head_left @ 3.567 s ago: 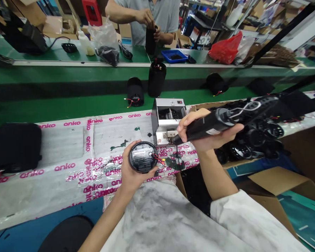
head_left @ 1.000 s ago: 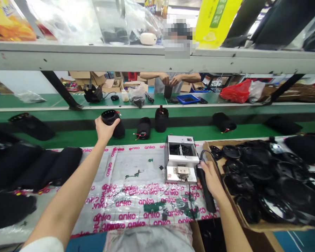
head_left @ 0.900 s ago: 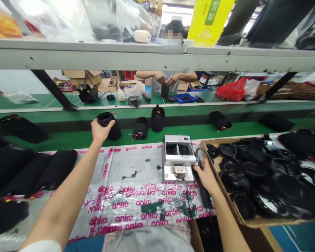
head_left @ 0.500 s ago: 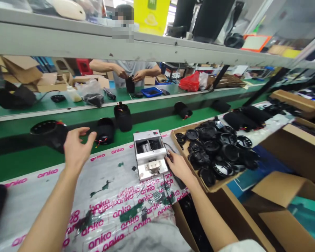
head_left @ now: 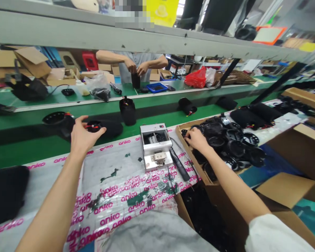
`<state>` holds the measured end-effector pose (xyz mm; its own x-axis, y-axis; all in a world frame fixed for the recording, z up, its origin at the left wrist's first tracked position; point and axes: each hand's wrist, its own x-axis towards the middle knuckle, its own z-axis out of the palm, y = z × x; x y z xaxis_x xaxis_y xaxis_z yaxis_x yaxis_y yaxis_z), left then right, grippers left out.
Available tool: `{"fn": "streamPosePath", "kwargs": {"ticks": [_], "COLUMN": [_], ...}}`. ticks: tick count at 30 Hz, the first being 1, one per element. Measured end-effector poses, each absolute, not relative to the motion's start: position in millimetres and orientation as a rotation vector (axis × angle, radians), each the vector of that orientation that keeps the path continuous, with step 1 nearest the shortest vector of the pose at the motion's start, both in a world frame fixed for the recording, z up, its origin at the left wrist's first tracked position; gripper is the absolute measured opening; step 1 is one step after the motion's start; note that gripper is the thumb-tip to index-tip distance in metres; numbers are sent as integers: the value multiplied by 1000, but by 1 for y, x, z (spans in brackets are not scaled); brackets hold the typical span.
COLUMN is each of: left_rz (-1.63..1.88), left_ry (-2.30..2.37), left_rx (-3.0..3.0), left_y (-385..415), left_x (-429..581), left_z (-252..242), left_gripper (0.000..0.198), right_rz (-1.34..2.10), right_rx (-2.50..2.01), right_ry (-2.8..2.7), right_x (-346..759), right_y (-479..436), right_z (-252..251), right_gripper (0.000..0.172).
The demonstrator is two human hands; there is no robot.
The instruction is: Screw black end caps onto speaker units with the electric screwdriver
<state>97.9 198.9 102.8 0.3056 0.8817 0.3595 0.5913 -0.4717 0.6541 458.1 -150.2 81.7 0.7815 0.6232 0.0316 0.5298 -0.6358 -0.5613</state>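
Our left hand (head_left: 85, 134) is at centre left of the frame, half open, its fingertips (head_left: 92, 123) at the round dark end of a black cylindrical speaker body (head_left: 111, 128) that lies on its side on the green conveyor belt (head_left: 157, 122), with thin red wires showing at that end; whether the hand grips it we cannot tell. Our right hand (head_left: 196, 138) reaches down into the near corner of a cardboard tray (head_left: 189, 150), right of centre, fingers spread over a heap of round black plastic caps (head_left: 233, 140); whether it has hold of one we cannot tell. Just left of that tray stands a silver bench machine (head_left: 156, 147) on a plastic-wrapped bench printed in pink (head_left: 115, 213), with a black corded handle tool (head_left: 180, 164) lying beside it, apart from both hands. An upright black cylinder (head_left: 127, 112) stands on the belt above our left hand, and across the belt, at upper centre, a co-worker's hands (head_left: 136, 66) hold another black cylinder (head_left: 135, 80)
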Motion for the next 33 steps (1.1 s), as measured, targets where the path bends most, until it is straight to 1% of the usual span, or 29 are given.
{"fn": "streamPosePath", "kwargs": {"ticks": [2, 6, 8, 12, 16, 17, 19, 22, 24, 27, 30, 33], "left_rz": [1012, 1118, 1095, 1053, 952, 929, 900, 965, 987, 780, 565, 616], "left_ry": [1258, 947, 742, 347, 205, 211, 251, 380, 424, 335, 294, 362], "left_rx": [2226, 2234, 2225, 2135, 1999, 1988, 1988, 1976, 1957, 1991, 2098, 2236], "left_y": [176, 119, 91, 45, 8, 0, -14, -25, -22, -7, 4, 2], "left_x": [80, 49, 35, 19, 25, 28, 36, 43, 43, 36, 30, 31], "left_z": [120, 135, 129, 101, 76, 72, 67, 63, 65, 77, 98, 115], "left_gripper": [90, 90, 92, 94, 89, 87, 87, 87, 82, 75, 56, 36], "right_rz": [211, 329, 458, 966, 1292, 1321, 1292, 1128, 1063, 1077, 1089, 1088], "right_rx": [-2278, -1903, -1727, -1137, -835, -796, -751, -775, -828, -892, -885, -842], "right_ry": [-820, -721, -705, -603, -599, -581, -521, -439, -411, -408, -387, -326], "right_x": [459, 439, 412, 341, 287, 279, 266, 252, 242, 228, 219, 217], "right_y": [-155, -177, -190, -196, -178, -172, -163, -157, -156, -157, -158, -159], "right_z": [91, 122, 133, 133, 113, 108, 100, 91, 84, 77, 77, 79], "right_gripper": [23, 41, 50, 48, 73, 74, 70, 62, 61, 66, 69, 71]}}
